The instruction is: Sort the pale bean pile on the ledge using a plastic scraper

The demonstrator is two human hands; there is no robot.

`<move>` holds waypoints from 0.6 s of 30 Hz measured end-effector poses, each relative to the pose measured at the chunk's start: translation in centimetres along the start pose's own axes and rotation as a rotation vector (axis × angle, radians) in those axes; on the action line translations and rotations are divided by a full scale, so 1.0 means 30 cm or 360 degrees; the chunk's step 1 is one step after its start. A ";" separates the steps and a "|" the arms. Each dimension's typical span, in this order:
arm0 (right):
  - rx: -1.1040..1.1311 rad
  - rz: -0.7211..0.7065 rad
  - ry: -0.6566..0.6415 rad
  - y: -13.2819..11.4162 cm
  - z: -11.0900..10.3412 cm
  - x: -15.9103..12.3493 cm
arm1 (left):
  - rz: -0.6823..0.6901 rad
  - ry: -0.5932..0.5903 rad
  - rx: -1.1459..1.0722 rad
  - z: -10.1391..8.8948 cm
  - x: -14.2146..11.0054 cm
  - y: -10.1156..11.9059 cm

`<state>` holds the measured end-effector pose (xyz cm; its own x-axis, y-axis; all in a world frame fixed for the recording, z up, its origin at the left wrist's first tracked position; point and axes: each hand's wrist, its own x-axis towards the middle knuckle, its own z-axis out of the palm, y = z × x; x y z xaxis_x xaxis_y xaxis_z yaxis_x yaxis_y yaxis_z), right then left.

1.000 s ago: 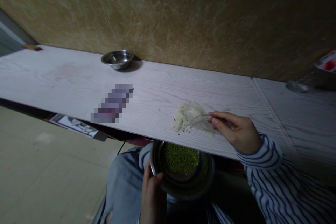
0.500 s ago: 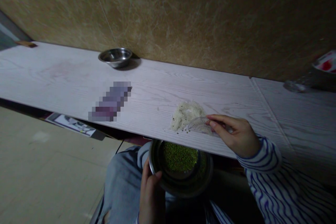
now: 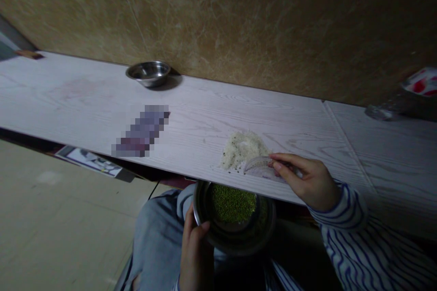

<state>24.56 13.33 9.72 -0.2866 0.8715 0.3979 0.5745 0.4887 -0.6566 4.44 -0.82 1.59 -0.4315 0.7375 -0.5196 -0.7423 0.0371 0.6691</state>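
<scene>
Between the thumb and fingers of my right hand (image 3: 307,179) is a clear plastic protractor (image 3: 260,167), its curved edge beside a pile of white rice (image 3: 235,148). A few dark beans lie in the rice and along its near side. My left hand (image 3: 196,245) grips the left rim of a metal bowl (image 3: 239,248), thumb over the edge. The bowl is held just below the table's front edge, above my lap. Many green mung beans (image 3: 234,204) cover part of its bottom.
A small steel bowl (image 3: 148,74) stands by the wall at the back of the white wooden table (image 3: 191,122). Left of the rice lies a pixelated flat object (image 3: 143,131). A clear bottle with a red-and-white label (image 3: 423,82) is at the far right.
My right hand has shifted the protractor slightly down toward the table's front edge, off the rice's near side. My left hand still holds the bowl. The view has moved slightly.
</scene>
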 end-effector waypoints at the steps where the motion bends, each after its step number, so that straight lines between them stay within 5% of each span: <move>1: 0.0005 0.0002 -0.0005 -0.002 0.000 -0.002 | -0.0005 -0.0010 0.0003 0.001 0.000 -0.001; 18: 0.0091 -0.0008 0.0003 0.008 0.024 -0.003 | 0.0015 0.0002 0.0053 -0.001 -0.002 -0.009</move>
<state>24.17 13.40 9.06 -0.2878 0.8690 0.4024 0.5281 0.4946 -0.6903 4.66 -0.89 1.44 -0.4389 0.7372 -0.5136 -0.7207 0.0525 0.6913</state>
